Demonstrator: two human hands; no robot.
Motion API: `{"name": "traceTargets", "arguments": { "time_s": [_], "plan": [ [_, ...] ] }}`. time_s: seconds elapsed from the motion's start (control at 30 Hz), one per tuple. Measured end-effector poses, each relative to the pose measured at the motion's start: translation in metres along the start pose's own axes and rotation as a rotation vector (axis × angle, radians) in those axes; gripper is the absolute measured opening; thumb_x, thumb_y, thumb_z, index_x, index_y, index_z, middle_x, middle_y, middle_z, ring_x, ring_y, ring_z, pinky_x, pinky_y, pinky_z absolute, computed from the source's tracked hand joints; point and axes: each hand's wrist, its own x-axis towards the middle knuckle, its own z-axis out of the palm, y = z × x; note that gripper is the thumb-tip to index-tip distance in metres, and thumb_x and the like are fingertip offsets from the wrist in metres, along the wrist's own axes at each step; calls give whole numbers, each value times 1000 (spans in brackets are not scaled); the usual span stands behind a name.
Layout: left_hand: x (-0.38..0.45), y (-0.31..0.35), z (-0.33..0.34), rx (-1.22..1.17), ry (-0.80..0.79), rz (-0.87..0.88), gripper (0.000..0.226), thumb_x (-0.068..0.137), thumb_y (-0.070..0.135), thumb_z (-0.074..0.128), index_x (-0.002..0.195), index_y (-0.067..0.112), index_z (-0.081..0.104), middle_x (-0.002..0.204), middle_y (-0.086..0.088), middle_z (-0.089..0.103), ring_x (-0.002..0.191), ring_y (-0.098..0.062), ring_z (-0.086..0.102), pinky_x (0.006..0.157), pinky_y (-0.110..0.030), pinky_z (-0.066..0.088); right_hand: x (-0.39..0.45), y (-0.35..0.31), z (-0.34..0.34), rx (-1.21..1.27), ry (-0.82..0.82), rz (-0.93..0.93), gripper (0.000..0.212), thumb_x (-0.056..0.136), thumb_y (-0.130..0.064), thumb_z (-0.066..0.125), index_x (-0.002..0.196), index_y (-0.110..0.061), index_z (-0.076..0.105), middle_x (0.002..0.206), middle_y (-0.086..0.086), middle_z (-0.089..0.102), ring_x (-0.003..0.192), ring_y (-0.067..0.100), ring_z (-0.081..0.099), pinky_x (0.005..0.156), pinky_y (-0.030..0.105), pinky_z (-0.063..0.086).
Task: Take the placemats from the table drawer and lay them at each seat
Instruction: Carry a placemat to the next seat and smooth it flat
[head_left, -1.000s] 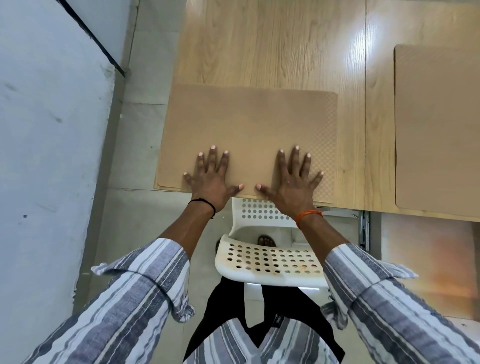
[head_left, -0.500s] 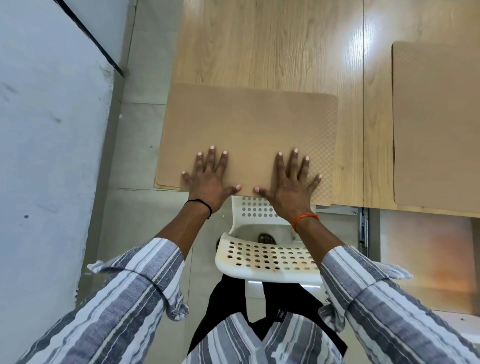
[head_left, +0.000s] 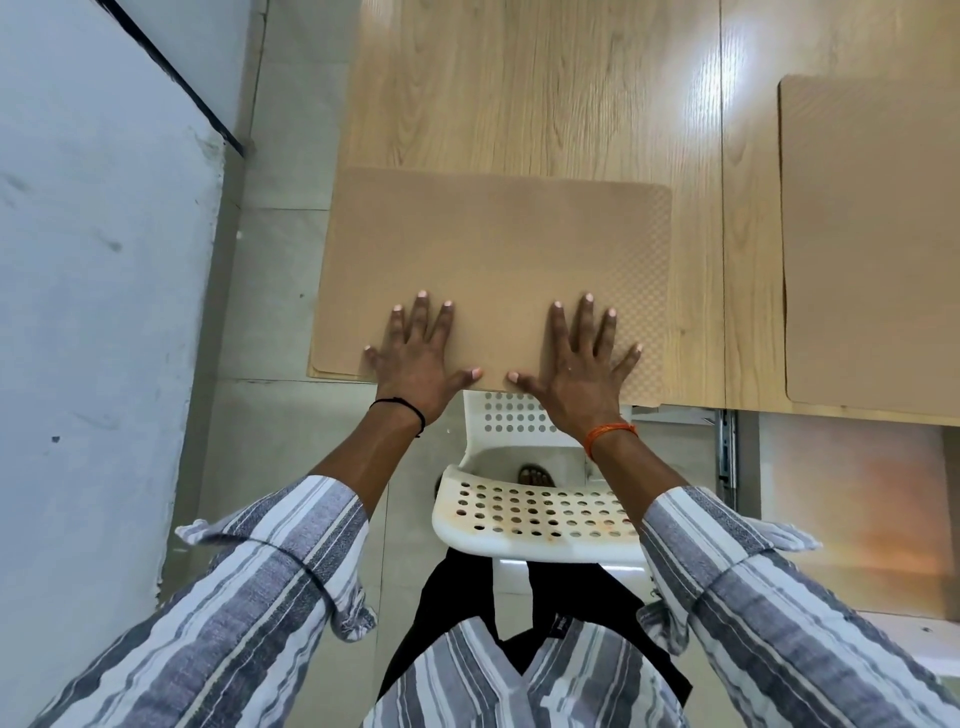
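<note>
— Nothing has shifted since a second ago: we keep our left hand (head_left: 415, 358) and right hand (head_left: 576, 364) flat, fingers spread, gripping nothing, on the placemat stack (head_left: 493, 249) at the wooden table (head_left: 519, 93) corner.

— Its left edge overhangs (risky); uneven pressing could tip it floorward.

This looks like an eating room in a home. A wooden counter (head_left: 545, 93) holds 2 tan placemats, one (head_left: 493, 249) under both hands and one (head_left: 872, 234) far right of them. A white chair with holes (head_left: 530, 514) sits just below the hands, over a tiled floor (head_left: 280, 415).
</note>
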Motion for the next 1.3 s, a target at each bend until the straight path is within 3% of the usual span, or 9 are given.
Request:
{"name": "traceTargets", "arguments": {
  "time_s": [0.4,0.5,0.6,0.7,0.87,0.93,1.1,1.2,1.3],
  "plan": [
    [-1,1,-1,14,18,-4,96,82,74,46,154,36,-4,163,5,-13,150,-29,-6,110,-66,22,4,2,-1,-22,-9,-14,108,75,-87,33,155,-30,-14,161,5,-28,147,37,-24,110,74,-5],
    [1,4,-11,35,49,4,90,82,70,51,154,32,12,163,1,3,148,-31,11,106,-56,33,4,2,-2,-20,-18,-11,109,75,-86,35,155,-30,-15,161,4,-29,147,37,-24,110,75,-4],
    [15,10,-31,-41,129,31,63,87,55,57,138,22,43,146,-7,35,129,-31,37,98,-47,39,6,0,-7,-14,-26,0,110,76,-85,40,155,-30,-13,161,4,-29,147,37,-24,110,75,-3],
    [44,16,-46,-185,181,66,55,85,39,68,131,15,51,142,-8,39,129,-28,38,100,-45,42,9,-3,-17,-41,-53,34,108,76,-81,48,156,-30,-4,164,4,-18,150,36,-14,110,74,2],
    [96,30,-68,-118,122,245,82,80,30,76,148,17,32,161,-5,14,148,-25,13,114,-45,30,20,-4,-38,-101,68,37,62,88,-58,55,138,-28,35,146,8,28,129,32,30,93,64,40],
    [112,32,-75,-77,79,250,95,77,38,77,153,21,22,163,-1,5,150,-24,6,116,-46,26,27,-3,-43,-85,79,42,46,91,-46,56,130,-26,41,137,7,34,120,30,36,88,59,44],
    [132,24,-78,-23,-69,171,114,71,55,76,155,33,0,163,6,-12,151,-24,-7,119,-48,15,46,-14,-50,-68,170,21,38,94,-34,49,128,-16,49,135,11,43,122,33,43,102,65,33],
    [134,25,-79,-5,-79,157,117,71,56,76,154,36,-4,163,8,-16,151,-23,-8,119,-47,15,79,-41,-54,187,228,-110,50,100,-30,40,146,-12,36,158,10,28,145,30,24,116,59,19],
    [137,28,-83,4,-89,130,120,70,53,78,154,35,-6,162,9,-16,151,-23,-5,119,-47,19,126,-68,-52,267,199,-201,62,99,-20,42,155,-10,18,165,8,9,153,24,6,123,49,8]
  ]
}}
